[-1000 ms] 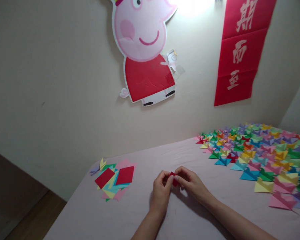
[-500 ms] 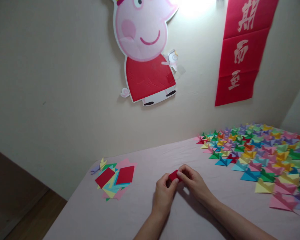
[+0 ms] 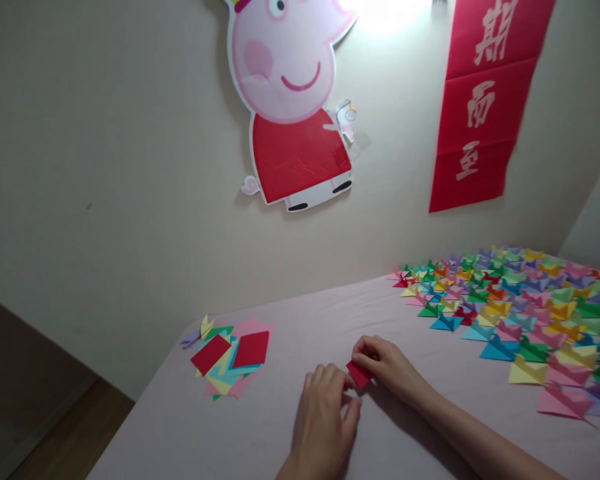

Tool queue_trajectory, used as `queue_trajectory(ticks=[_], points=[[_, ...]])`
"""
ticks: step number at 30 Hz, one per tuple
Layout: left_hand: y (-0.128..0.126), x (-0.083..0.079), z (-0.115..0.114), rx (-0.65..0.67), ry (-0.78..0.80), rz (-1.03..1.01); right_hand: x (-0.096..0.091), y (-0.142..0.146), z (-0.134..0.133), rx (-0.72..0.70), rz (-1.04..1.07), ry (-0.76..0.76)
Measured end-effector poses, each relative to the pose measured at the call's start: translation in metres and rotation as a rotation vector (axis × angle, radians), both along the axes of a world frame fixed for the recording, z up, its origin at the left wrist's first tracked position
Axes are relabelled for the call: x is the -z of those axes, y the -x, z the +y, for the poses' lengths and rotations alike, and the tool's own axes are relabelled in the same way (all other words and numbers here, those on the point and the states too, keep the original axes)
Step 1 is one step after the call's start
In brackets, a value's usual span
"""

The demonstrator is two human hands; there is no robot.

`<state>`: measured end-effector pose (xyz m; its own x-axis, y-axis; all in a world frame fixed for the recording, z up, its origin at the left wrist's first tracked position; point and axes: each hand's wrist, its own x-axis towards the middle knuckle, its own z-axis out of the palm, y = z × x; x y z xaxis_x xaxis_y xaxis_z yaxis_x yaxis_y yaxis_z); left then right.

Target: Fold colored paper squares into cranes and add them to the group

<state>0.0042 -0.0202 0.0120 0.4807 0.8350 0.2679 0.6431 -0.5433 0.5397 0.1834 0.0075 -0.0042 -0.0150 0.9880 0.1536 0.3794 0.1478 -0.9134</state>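
A small folded red paper (image 3: 360, 373) lies on the pink-covered table (image 3: 190, 427) between my two hands. My right hand (image 3: 387, 367) pinches its far edge with curled fingers. My left hand (image 3: 325, 417) rests palm down on the cloth, its fingertips pressed on the paper's near corner. Part of the paper is hidden under the fingers.
A loose stack of coloured square sheets (image 3: 230, 357), red on top, lies at the table's left end. Several folded paper pieces in many colours (image 3: 525, 320) cover the right side. The table's left edge drops to a wooden floor (image 3: 65, 440). A wall stands behind.
Both hands have come down toward me with the red paper, from held up in the fingers to pressed on the cloth. The left hand has flattened over it.
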Motion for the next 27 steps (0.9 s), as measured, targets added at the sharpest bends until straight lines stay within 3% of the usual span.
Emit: queue_trajectory(ticks=[4, 11, 16, 21, 27], points=[[0.013, -0.002, -0.002, 0.247, -0.183, 0.200, 0.007, 0.005, -0.003, 0.042, -0.335, -0.104], [0.016, 0.003, 0.007, 0.306, -0.190, 0.270, 0.015, -0.008, 0.009, 0.080, -0.572, -0.195], [0.017, 0.007, 0.006, 0.305, -0.213, 0.318, 0.012, -0.011, 0.014, 0.040, -0.595, -0.178], [0.018, 0.010, 0.005, 0.289, -0.197, 0.318, 0.008, -0.017, 0.001, -0.004, -0.572, -0.135], [0.022, 0.002, 0.006, 0.306, -0.088, 0.261, -0.001, -0.049, -0.015, -0.284, -0.362, -0.101]])
